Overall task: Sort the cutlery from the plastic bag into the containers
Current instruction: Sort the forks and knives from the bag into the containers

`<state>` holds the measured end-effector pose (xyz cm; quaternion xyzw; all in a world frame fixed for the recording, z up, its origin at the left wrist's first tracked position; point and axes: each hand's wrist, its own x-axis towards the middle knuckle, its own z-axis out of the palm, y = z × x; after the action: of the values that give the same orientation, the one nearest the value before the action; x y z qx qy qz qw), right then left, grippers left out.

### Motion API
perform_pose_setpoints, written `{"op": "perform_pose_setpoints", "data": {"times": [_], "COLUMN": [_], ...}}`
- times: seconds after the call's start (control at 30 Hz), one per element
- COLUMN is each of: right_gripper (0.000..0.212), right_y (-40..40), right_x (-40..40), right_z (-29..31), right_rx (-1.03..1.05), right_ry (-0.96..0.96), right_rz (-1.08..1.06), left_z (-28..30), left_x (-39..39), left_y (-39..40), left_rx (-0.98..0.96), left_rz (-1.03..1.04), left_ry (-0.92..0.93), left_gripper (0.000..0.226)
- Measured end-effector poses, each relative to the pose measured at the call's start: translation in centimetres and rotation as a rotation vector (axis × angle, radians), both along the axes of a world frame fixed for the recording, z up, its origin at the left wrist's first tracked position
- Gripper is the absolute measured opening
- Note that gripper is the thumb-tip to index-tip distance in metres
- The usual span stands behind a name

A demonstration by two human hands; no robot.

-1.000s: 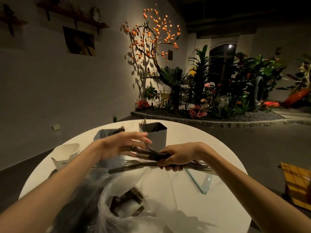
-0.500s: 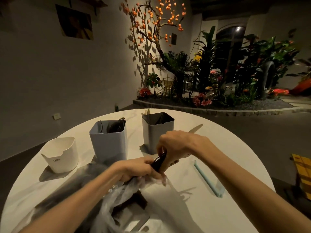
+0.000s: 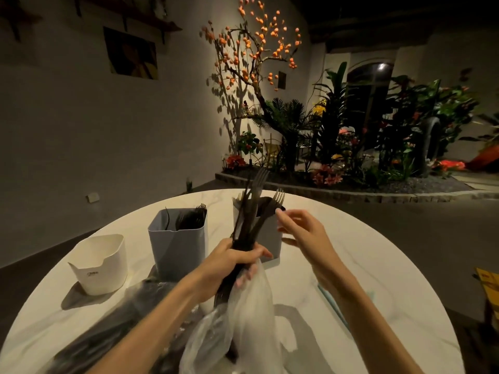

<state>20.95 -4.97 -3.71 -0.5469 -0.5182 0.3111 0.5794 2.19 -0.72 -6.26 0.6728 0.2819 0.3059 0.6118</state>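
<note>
My left hand (image 3: 232, 263) grips a bundle of dark plastic cutlery (image 3: 249, 220) upright, fork tines at the top, together with the neck of a clear plastic bag (image 3: 243, 327) that hangs below it. My right hand (image 3: 302, 230) hovers just right of the bundle, fingers spread and holding nothing. Three containers stand on the round white table (image 3: 364, 265): a white one (image 3: 100, 263) at the left, a grey-blue one (image 3: 179, 238) holding dark cutlery, and a grey one (image 3: 270, 238) behind the bundle, partly hidden.
More clear plastic with dark cutlery (image 3: 116, 319) lies on the table under my left arm. A pale blue strip (image 3: 332, 303) lies right of my right forearm. Beyond the table edge are a dark floor and a planter bed (image 3: 337, 168).
My left hand has raised the cutlery bundle upright with the bag hanging below. My right hand has let go of the bundle and now opens beside it.
</note>
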Motion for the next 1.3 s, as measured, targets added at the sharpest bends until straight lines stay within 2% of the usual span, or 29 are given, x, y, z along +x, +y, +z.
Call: {"op": "perform_pose_setpoints", "data": {"times": [0.13, 0.23, 0.4, 0.53, 0.6, 0.7, 0.73, 0.77, 0.83, 0.9, 0.93, 0.97, 1.03, 1.07, 1.13, 1.23, 1.3], "right_gripper": [0.053, 0.044, 0.030, 0.030, 0.027, 0.024, 0.025, 0.026, 0.024, 0.025, 0.025, 0.028, 0.043, 0.045, 0.034, 0.030, 0.024], "right_y": [0.3, 1.1, 1.6, 0.6, -0.6, -1.8, -1.9, -1.9, -1.3, 0.2, 1.2, 2.1, 3.5, 3.8, 4.1, 4.3, 3.6], "right_x": [-0.5, -0.3, -1.4, -4.1, -5.0, -5.5, -5.6, -5.4, -4.6, -3.5, -3.0, -2.7, -2.4, -2.5, -2.6, -2.4, -1.8], "right_z": [-1.3, -2.2, -3.7, -4.8, -5.0, -6.6, -7.0, -7.3, -7.5, -7.5, -7.8, -8.0, -9.4, -10.0, -11.1, -12.2, -11.6], "right_rx": [-0.143, -0.174, -0.235, -0.159, -0.211, -0.311, -0.354, -0.379, -0.331, -0.214, -0.168, -0.169, -0.325, -0.431, -0.530, -0.506, -0.476], "right_ry": [0.316, 0.376, 0.043, -0.091, -0.178, -0.593, -0.695, -0.717, -0.597, -0.458, -0.464, -0.540, -0.830, -0.961, -1.038, -0.938, -0.780], "right_rz": [0.114, 0.085, 0.138, 0.459, 0.618, 0.775, 0.805, 0.813, 0.731, 0.430, 0.265, 0.125, -0.047, -0.072, -0.099, -0.070, -0.011], "left_z": [0.2, 1.5, 5.6, 7.0, 6.5, 4.6, 3.9, 3.2, 2.0, 1.0, 0.5, 0.1, -0.8, -1.3, -2.2, -3.4, -4.2], "left_x": [-0.1, -1.2, -2.8, -3.6, -3.8, -3.8, -3.7, -3.6, -3.2, -2.6, -2.4, -2.1, -1.6, -1.3, -0.7, -0.1, 0.1], "left_y": [-1.1, -0.6, 0.9, 2.8, 2.9, 2.2, 2.1, 2.1, 2.1, 2.0, 2.0, 1.9, 1.7, 1.5, 1.1, 0.6, 0.2], "left_rx": [0.009, -0.015, 0.085, 0.115, 0.075, 0.029, 0.017, 0.005, -0.033, -0.084, -0.113, -0.145, -0.214, -0.243, -0.291, -0.355, -0.398], "left_rz": [0.026, 0.110, 0.231, 0.291, 0.266, 0.206, 0.192, 0.179, 0.147, 0.109, 0.099, 0.096, 0.085, 0.077, 0.077, 0.104, 0.101], "left_ry": [0.003, -0.049, 0.016, -0.024, -0.019, 0.020, 0.030, 0.034, 0.014, -0.032, -0.056, -0.078, -0.108, -0.117, -0.131, -0.174, -0.218], "left_gripper": [0.024, 0.024, 0.021, 0.022, 0.022, 0.024, 0.024, 0.025, 0.027, 0.029, 0.029, 0.029, 0.031, 0.033, 0.039, 0.048, 0.051]}}
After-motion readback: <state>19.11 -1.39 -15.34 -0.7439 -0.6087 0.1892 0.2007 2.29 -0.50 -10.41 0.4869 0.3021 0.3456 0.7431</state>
